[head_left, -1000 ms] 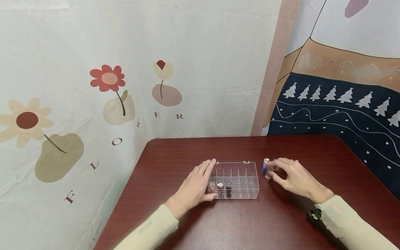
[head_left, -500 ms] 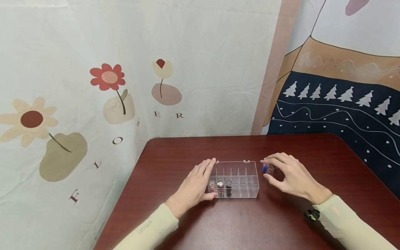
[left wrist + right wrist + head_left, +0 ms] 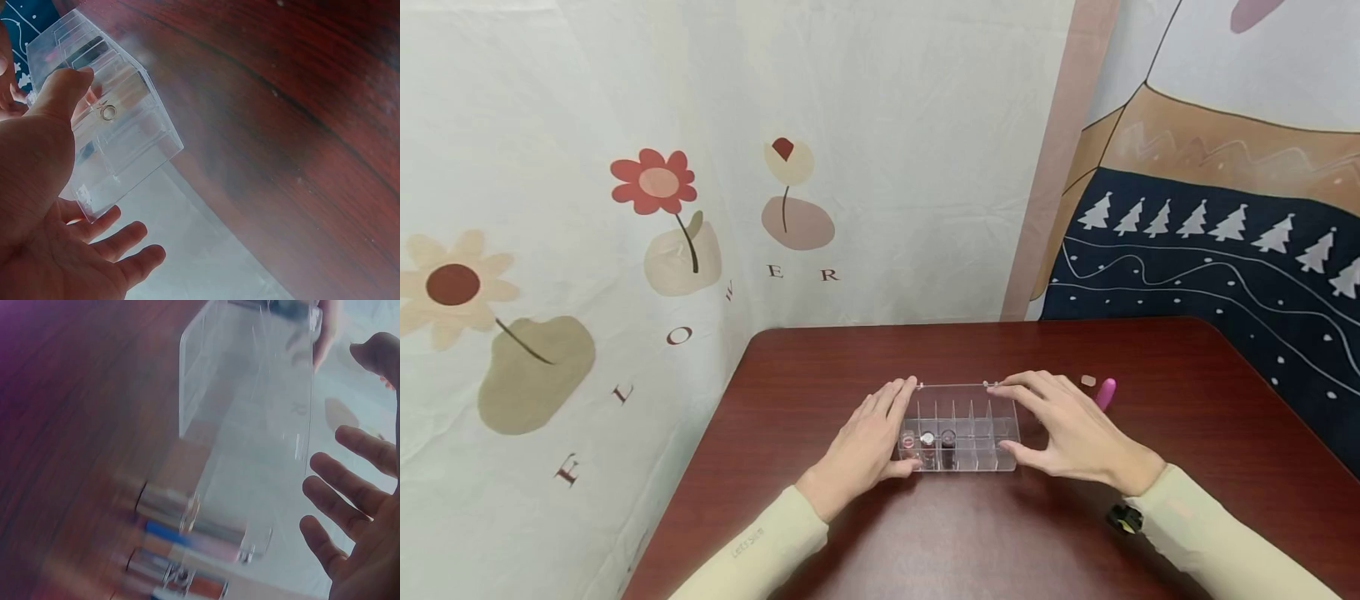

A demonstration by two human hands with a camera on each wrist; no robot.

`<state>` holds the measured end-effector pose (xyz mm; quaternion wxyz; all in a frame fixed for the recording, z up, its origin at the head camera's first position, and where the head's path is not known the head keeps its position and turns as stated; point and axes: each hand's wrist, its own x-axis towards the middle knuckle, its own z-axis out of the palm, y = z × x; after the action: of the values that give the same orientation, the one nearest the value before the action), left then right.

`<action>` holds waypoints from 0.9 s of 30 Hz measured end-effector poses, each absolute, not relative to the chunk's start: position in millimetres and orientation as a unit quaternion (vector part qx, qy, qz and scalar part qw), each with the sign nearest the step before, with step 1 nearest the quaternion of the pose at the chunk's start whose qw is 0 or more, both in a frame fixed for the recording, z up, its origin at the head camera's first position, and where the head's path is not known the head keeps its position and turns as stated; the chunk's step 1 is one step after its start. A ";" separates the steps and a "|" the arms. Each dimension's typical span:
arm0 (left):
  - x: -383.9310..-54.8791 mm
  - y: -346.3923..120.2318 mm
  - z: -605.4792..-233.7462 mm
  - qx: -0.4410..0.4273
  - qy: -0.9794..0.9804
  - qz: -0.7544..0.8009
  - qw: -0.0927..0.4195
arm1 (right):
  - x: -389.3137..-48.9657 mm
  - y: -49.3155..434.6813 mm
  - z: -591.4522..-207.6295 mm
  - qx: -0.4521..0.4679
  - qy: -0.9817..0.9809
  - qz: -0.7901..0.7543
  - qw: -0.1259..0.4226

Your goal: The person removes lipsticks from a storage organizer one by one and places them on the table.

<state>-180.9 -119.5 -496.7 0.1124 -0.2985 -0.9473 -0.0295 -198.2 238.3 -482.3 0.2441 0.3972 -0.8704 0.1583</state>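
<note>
A clear compartment box (image 3: pixel 966 458) stands on the table, with several small lipstick-like tubes (image 3: pixel 948 451) in its front left compartments. My left hand (image 3: pixel 868 437) grips the box's left end, thumb at the front and fingers reaching to the back. Over the box's right end my right hand (image 3: pixel 1067 429) spreads its thumb and fingers. In the right wrist view its fingers look apart from the clear wall, and nothing lies between them. Near this hand, several loose tubes (image 3: pixel 194 512), metallic and blue-pink, appear blurred in that view. Most are hidden behind the hand in the head view.
A magenta tube (image 3: pixel 1106 393) and a small pale piece (image 3: pixel 1088 381) lie right of the box. The dark red table (image 3: pixel 820 367) meets a printed cloth wall (image 3: pixel 910 208) at its back edge.
My right hand has moved left from the loose tubes to the box's right end. The magenta tube and pale piece have come into sight. My left hand stays on the box.
</note>
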 end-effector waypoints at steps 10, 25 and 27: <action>-181.8 -118.4 -497.0 -0.302 -0.946 -0.029 0.117 | -200.2 208.3 -482.5 0.444 -0.850 0.172 0.226; -181.7 -118.9 -497.7 -0.303 -0.945 -0.026 0.122 | -198.8 173.5 -489.7 0.470 -0.847 0.197 0.154; -181.6 -119.2 -497.9 -0.302 -0.945 -0.025 0.122 | -199.0 171.5 -490.6 0.470 -0.847 0.197 0.151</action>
<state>-181.6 -119.2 -497.9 0.1223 -0.3025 -0.9449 -0.0251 -199.0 171.5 -490.6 0.1506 0.4703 -0.8469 0.1973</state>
